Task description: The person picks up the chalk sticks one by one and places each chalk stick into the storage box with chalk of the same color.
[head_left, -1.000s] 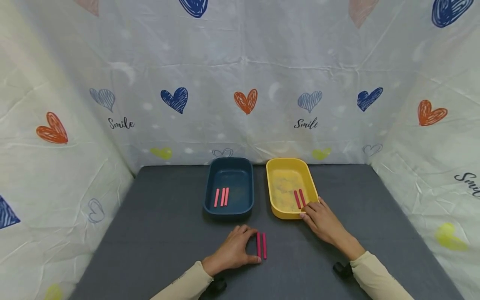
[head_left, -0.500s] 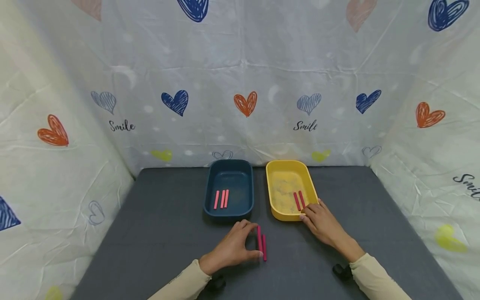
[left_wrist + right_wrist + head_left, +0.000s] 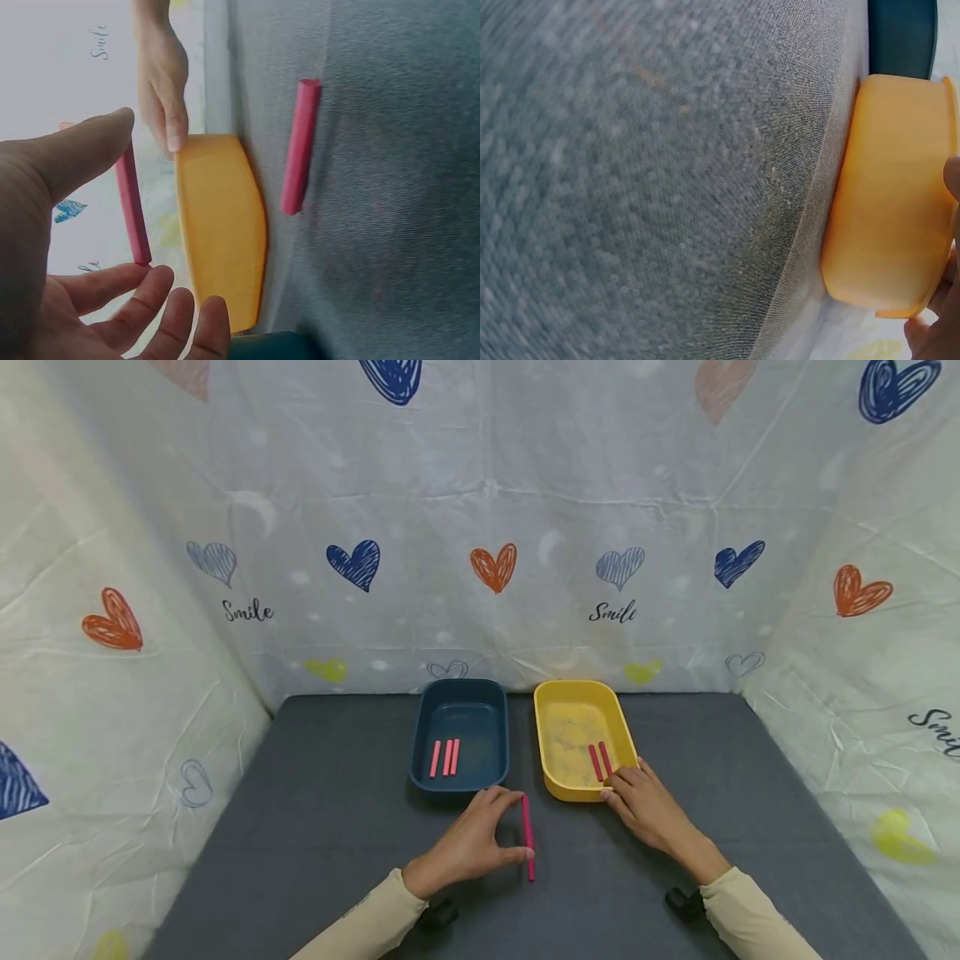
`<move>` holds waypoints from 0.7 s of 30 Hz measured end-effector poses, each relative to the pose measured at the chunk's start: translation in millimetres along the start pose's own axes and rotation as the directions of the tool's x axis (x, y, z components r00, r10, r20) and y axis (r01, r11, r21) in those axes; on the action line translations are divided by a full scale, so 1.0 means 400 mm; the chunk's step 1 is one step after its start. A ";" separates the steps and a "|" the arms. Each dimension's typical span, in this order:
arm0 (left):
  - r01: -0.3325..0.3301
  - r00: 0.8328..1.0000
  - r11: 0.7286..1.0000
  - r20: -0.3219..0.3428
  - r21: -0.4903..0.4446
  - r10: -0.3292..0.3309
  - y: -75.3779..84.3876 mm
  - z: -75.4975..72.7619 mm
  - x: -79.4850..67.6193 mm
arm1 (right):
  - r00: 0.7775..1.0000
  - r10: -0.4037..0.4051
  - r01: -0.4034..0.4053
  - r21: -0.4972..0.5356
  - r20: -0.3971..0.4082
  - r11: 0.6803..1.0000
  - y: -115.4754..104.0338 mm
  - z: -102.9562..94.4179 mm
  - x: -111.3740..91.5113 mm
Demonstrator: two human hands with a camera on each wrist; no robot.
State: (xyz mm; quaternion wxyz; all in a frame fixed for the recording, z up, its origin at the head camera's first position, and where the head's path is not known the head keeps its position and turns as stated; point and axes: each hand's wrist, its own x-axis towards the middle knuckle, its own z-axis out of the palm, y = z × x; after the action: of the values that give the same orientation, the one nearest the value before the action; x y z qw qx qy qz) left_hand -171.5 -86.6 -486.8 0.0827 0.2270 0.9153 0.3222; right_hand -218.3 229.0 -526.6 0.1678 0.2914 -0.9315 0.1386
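My left hand (image 3: 468, 847) pinches a dark pink, crayon-like stick (image 3: 133, 210) end to end between thumb and fingertip. The held stick is off the table in the left wrist view. A second dark pink stick (image 3: 301, 147) lies on the grey cloth, largely covered by the held one in the head view. My right hand (image 3: 647, 806) grips the near right corner of the yellow tray (image 3: 551, 752), thumb outside and fingers over the rim. Inside that tray lie two dark pink sticks (image 3: 596, 762), their lower ends close to the fingers.
Left of the yellow tray stands a dark blue tray (image 3: 468, 718) with three light pink sticks (image 3: 447, 757) in it. Both trays are near the back edge of the grey table (image 3: 322, 793). A white heart-printed curtain (image 3: 420, 485) hangs behind and at the sides.
My left hand has lifted one of the two dark pink sticks from the table and carried it forward and slightly right. The right hand stays on the yellow tray.
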 end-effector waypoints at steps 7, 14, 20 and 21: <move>-0.014 0.999 0.999 -0.040 -0.030 0.012 0.027 -0.026 0.012 | 1.000 -0.011 0.011 -0.010 -0.005 1.000 0.002 -0.001 0.001; -0.030 0.997 0.998 -0.078 -0.061 0.025 0.049 -0.045 0.031 | 0.999 -0.024 0.024 -0.012 -0.032 1.000 0.004 0.003 0.003; -0.022 0.996 0.989 -0.093 -0.145 0.008 0.070 -0.050 0.076 | 0.999 -0.024 0.024 -0.018 -0.043 1.000 0.001 0.008 -0.002; -0.022 0.995 0.988 -0.098 -0.154 0.007 0.071 -0.051 0.086 | 0.998 -0.029 0.028 -0.022 -0.047 0.999 0.001 0.008 -0.001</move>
State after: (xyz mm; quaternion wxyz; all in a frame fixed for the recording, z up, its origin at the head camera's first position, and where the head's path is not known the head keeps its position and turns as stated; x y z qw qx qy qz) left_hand -197.7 -62.1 -453.0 0.0529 0.2106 0.8889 0.4035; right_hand -219.0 228.3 -529.8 0.1948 0.2996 -0.9245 0.1328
